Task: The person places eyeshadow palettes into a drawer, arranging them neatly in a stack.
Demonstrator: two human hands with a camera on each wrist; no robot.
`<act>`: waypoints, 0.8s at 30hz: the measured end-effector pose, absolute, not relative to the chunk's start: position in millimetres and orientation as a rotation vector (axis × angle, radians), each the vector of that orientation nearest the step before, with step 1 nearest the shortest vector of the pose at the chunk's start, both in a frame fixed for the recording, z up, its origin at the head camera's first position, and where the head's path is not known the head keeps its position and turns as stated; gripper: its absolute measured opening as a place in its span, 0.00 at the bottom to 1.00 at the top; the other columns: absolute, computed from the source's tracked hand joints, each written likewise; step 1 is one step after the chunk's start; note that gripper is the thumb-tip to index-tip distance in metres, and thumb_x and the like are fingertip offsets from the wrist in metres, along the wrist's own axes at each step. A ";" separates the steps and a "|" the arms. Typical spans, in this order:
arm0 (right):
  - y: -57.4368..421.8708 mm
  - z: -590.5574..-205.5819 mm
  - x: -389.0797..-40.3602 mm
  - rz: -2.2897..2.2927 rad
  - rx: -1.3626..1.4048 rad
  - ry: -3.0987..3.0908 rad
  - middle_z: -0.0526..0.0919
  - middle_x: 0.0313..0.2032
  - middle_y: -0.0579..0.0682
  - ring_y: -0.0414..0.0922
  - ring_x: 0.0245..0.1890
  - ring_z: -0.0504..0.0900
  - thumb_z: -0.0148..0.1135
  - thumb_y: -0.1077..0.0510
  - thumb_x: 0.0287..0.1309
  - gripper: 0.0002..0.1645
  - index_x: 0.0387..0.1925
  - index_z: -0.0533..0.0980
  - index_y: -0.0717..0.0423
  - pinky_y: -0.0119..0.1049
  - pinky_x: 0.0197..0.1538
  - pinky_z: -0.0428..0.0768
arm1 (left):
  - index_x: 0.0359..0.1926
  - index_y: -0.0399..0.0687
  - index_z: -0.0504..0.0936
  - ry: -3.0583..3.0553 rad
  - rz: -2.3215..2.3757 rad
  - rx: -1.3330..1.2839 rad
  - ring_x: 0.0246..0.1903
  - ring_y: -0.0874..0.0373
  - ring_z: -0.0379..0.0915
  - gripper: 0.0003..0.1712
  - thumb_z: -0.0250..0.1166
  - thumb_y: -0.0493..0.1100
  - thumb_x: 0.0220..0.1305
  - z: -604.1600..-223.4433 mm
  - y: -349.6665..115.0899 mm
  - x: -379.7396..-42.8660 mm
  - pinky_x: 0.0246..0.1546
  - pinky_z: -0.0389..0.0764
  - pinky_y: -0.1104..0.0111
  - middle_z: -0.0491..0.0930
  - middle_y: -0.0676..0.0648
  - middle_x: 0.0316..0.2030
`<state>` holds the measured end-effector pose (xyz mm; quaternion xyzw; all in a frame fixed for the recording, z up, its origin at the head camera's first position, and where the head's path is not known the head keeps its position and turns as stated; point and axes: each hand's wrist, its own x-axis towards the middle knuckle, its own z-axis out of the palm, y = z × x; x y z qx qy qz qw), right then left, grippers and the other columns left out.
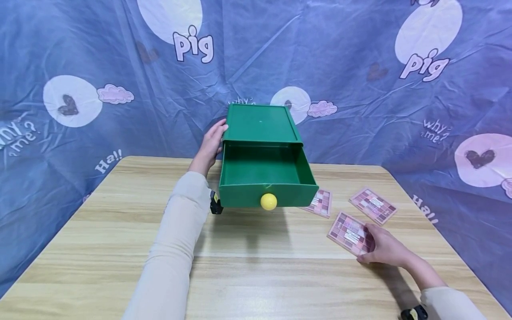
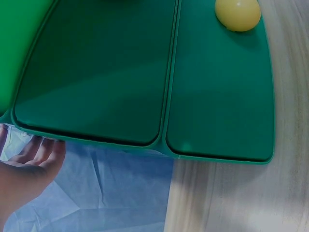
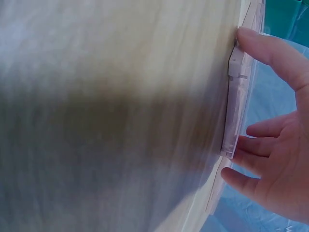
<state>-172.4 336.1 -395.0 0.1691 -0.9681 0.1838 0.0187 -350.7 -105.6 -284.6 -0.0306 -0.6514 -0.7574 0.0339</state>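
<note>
A green cabinet [image 1: 262,124] stands at the table's back, its upper drawer [image 1: 268,195] pulled out, showing a bare inside and a yellow ball knob [image 1: 268,202]. Against the cabinet's left side rests my left hand [image 1: 210,144]; in the left wrist view its fairly straight fingers [image 2: 46,152] touch the edge. At the right, my right hand [image 1: 386,246] holds a pink eyeshadow palette [image 1: 350,233] by its edges, thumb on the near edge and fingers across from it. The right wrist view shows this palette [image 3: 234,106] edge-on, close to the tabletop.
A second eyeshadow palette [image 1: 374,204] lies behind the held one, toward the right. Another palette [image 1: 321,202] is partly hidden by the drawer's right corner. The wooden table [image 1: 100,249] ends at a blue printed cloth [image 1: 132,58] behind it.
</note>
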 end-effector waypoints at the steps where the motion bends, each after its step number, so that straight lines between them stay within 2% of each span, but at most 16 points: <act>1: 335.8 -394.9 -172.2 0.567 0.513 -3.010 0.69 0.40 0.72 0.63 0.41 0.69 0.75 0.46 0.15 0.61 0.47 0.58 0.83 0.54 0.44 0.64 | 0.59 0.58 0.65 -2.005 -2.328 -0.095 0.49 0.55 0.62 0.26 0.53 0.51 0.58 -284.6 -105.7 -350.5 0.46 0.61 0.57 0.66 0.48 0.54; 7: 335.1 -395.5 -172.3 0.556 0.462 -3.021 0.69 0.40 0.72 0.62 0.40 0.70 0.75 0.44 0.16 0.61 0.47 0.59 0.82 0.53 0.44 0.65 | 0.59 0.58 0.65 -2.010 -2.330 -0.092 0.50 0.54 0.62 0.26 0.53 0.51 0.58 -283.8 -106.2 -349.6 0.46 0.61 0.57 0.65 0.48 0.54; 15: 334.0 -392.4 -175.0 0.604 0.439 -3.020 0.73 0.35 0.61 0.48 0.32 0.71 0.74 0.42 0.18 0.58 0.47 0.62 0.79 0.46 0.38 0.69 | 0.60 0.58 0.64 -2.011 -2.329 -0.091 0.50 0.54 0.63 0.27 0.53 0.51 0.58 -283.8 -107.0 -352.2 0.45 0.62 0.59 0.65 0.48 0.54; 24: 332.0 -385.6 -173.8 0.602 0.391 -3.049 0.74 0.35 0.59 0.48 0.31 0.72 0.73 0.41 0.18 0.58 0.47 0.62 0.78 0.46 0.37 0.69 | 0.59 0.59 0.64 -2.022 -2.317 -0.087 0.51 0.54 0.62 0.27 0.53 0.51 0.57 -285.2 -105.9 -352.1 0.46 0.61 0.57 0.64 0.49 0.55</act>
